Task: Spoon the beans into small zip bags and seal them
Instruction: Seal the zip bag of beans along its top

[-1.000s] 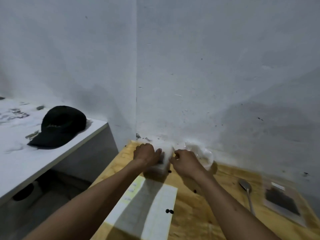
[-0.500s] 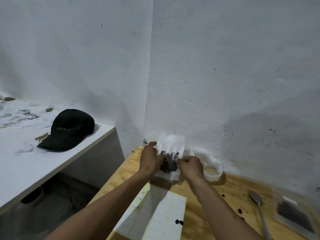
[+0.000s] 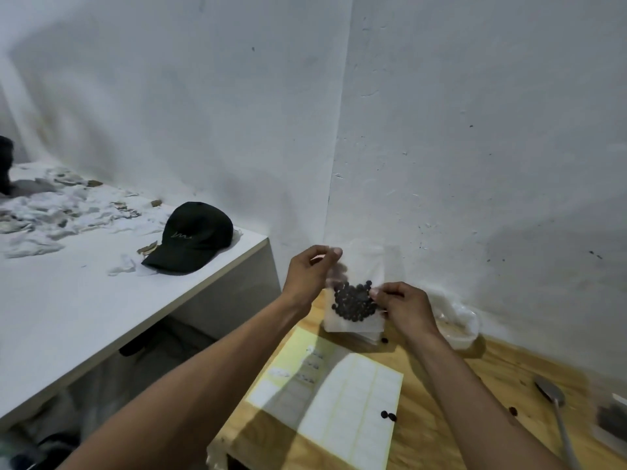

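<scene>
A small clear zip bag (image 3: 364, 266) hangs upright in front of the wall corner, with a cluster of dark beans (image 3: 354, 301) in its lower half. My left hand (image 3: 310, 274) pinches the bag's top left corner. My right hand (image 3: 403, 305) pinches its right edge at the level of the beans. A metal spoon (image 3: 551, 395) lies on the wooden table (image 3: 441, 418) at the right. Two loose beans (image 3: 388, 415) lie on a sheet of labels (image 3: 339, 401).
A crumpled clear plastic bag (image 3: 458, 320) sits by the wall behind my right hand. Another bag with dark contents (image 3: 610, 418) lies at the far right edge. A black cap (image 3: 193, 237) rests on a white counter (image 3: 84, 300) at the left.
Both hands lifted the bag of beans off the table and now hold it upright. My left hand moved up to the bag's top corner. The view shifted left.
</scene>
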Tool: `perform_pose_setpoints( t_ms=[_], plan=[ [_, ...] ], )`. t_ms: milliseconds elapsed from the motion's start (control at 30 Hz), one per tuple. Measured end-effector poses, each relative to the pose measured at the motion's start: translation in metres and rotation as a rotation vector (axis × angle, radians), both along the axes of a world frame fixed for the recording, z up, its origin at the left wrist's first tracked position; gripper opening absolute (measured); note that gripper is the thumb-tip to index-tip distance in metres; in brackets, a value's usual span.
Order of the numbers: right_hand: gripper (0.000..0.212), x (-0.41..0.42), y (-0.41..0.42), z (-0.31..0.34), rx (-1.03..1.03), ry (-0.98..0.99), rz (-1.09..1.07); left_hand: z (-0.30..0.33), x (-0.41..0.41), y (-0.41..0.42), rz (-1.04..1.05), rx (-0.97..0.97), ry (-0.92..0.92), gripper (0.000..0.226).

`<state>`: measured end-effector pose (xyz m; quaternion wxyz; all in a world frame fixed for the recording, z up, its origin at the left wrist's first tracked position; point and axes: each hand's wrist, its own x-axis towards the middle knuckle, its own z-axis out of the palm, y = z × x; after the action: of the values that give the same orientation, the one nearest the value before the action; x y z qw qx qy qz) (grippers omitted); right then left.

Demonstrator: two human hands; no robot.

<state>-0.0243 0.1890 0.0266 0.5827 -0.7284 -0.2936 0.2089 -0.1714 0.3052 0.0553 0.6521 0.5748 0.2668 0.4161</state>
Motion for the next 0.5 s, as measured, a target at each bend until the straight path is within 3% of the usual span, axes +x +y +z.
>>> perform_pose_setpoints(
  t_ms=[133, 333, 500],
  plan=[
    [0.014, -0.012, -0.006, 0.001, -0.004, -0.052, 0.036, 0.006, -0.006, 0.002, 0.061, 0.048, -0.001, 0.022],
    [0.019, -0.041, -0.011, -0.008, -0.462, -0.490, 0.219, 0.005, -0.020, 0.011, 0.209, 0.036, -0.013, 0.014],
    [0.022, -0.073, -0.004, -0.033, -0.607, -0.720, 0.318, -0.002, -0.030, 0.012, 0.258, 0.037, -0.009, 0.022]
  ],
)
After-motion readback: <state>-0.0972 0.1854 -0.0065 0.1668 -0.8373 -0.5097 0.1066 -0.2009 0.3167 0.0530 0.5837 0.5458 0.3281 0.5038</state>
